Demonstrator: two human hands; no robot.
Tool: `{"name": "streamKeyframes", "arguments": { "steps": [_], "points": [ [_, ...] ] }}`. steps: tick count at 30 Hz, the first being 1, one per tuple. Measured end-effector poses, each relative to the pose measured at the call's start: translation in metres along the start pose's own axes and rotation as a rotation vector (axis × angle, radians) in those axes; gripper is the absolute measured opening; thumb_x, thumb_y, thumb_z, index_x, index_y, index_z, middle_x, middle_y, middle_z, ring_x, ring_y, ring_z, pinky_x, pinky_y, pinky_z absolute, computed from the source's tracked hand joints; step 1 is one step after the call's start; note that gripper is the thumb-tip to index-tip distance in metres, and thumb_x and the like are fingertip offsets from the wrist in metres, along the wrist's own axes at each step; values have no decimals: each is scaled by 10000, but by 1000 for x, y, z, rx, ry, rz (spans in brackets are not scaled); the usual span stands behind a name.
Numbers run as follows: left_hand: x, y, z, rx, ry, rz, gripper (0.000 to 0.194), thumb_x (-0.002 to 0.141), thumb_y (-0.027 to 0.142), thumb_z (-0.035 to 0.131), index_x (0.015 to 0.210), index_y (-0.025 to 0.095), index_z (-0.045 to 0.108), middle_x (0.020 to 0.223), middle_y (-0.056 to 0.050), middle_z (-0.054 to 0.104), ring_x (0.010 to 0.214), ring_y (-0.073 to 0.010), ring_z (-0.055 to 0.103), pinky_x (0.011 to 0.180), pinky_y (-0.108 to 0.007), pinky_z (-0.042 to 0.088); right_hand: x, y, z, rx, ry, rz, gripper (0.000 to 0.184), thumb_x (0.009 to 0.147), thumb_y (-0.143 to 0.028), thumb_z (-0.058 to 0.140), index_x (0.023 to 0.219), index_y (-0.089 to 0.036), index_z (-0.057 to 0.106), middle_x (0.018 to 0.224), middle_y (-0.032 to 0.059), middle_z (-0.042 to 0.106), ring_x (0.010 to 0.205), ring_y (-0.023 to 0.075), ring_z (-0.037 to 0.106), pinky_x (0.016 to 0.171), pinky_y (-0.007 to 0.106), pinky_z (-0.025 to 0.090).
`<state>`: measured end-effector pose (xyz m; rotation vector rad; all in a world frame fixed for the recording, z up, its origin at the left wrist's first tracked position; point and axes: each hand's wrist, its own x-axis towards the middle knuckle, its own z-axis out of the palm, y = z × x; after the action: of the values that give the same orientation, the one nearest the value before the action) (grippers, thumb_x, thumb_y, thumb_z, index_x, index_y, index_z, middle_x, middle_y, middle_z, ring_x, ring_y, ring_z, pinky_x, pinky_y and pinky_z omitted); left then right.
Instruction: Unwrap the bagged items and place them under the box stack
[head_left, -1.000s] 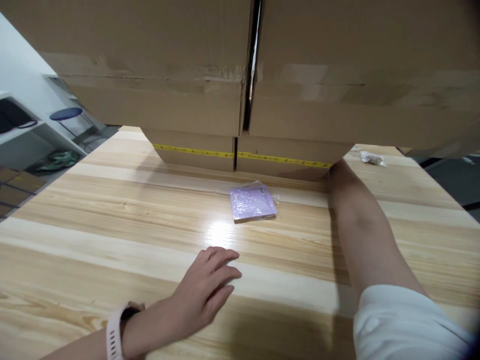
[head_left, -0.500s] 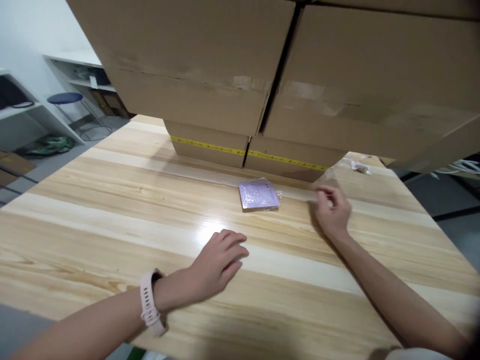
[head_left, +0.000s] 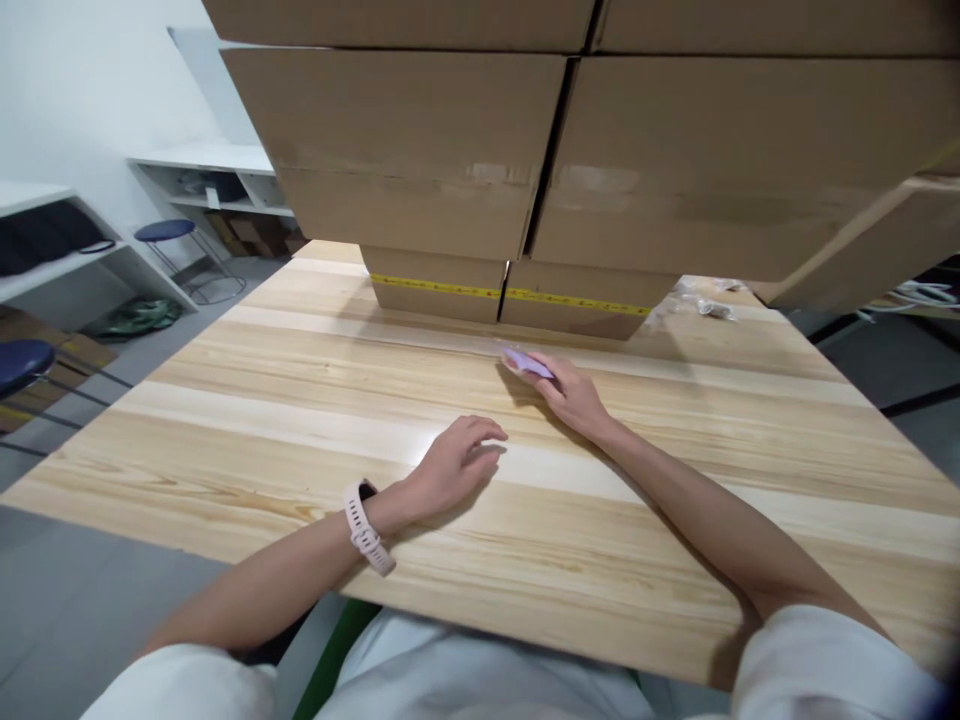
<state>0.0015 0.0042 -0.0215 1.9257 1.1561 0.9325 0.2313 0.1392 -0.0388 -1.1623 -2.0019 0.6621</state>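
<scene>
My right hand [head_left: 574, 393] grips a flat purple packet [head_left: 527, 362] in a clear wrapper by its right side. The packet is tilted up off the wooden table [head_left: 300, 440], and my fingers cover part of it. Nearer to me, my left hand [head_left: 460, 460] rests on the tabletop with its fingers loosely bent, thumb apart, and nothing in them. A pale pink watch strap [head_left: 366, 530] circles my left wrist.
Stacked cardboard boxes [head_left: 420, 150] rise across the far side of the table, above lower boxes with yellow tape [head_left: 442, 287]. Clear plastic wrappers [head_left: 712, 305] lie at the back right. Blue stools [head_left: 165, 231] and white shelves [head_left: 202, 157] stand to the left.
My right hand has come out from beside the lower boxes, moved left and taken hold of the purple packet, lifting it. The view has pulled back; my left hand keeps its pose.
</scene>
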Motion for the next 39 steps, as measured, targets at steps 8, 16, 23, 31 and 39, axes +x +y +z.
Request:
{"name": "streamKeyframes", "arguments": {
  "steps": [8, 16, 23, 31, 39],
  "points": [
    [8, -6, -8, -517, 192, -237, 552, 900, 341, 761, 1378, 258, 496, 1445, -122, 531, 1111, -201, 629, 966, -422, 558, -45, -43, 14, 992, -52, 562, 494, 841, -699, 713, 975, -224, 696, 925, 71, 745, 723, 209, 663, 585, 339, 578],
    [9, -3, -11, -655, 202, -336, 526, 840, 259, 807, 1272, 205, 512, 918, -9, 688, 747, -137, 684, 680, -290, 572, -52, -59, 17, 1132, -247, 576, 538, 820, -681, 749, 1095, -220, 723, 1012, 91, 766, 792, 219, 689, 584, 319, 598],
    [13, -1, -29, -610, 259, -415, 570, 847, 323, 800, 1328, 175, 532, 588, 67, 630, 443, -94, 556, 449, -200, 404, -47, -51, 13, 1171, -251, 627, 329, 877, -435, 799, 1044, -168, 707, 885, 55, 739, 678, 153, 671, 541, 263, 607],
    [15, -3, -34, -766, 358, -443, 612, 716, 170, 889, 1254, 226, 602, 975, -10, 713, 780, -132, 681, 678, -258, 570, -43, -46, 10, 1146, -278, 710, 210, 1000, -368, 640, 1020, -166, 691, 848, 60, 723, 654, 138, 659, 559, 254, 627],
    [14, -2, -20, -1038, 199, -558, 836, 693, 80, 893, 1432, 253, 543, 1416, -113, 599, 1119, -235, 652, 949, -364, 566, -57, -55, 19, 908, -478, 510, 544, 957, -684, 571, 1046, -159, 686, 874, 96, 711, 688, 190, 658, 669, 405, 637]
  ]
}}
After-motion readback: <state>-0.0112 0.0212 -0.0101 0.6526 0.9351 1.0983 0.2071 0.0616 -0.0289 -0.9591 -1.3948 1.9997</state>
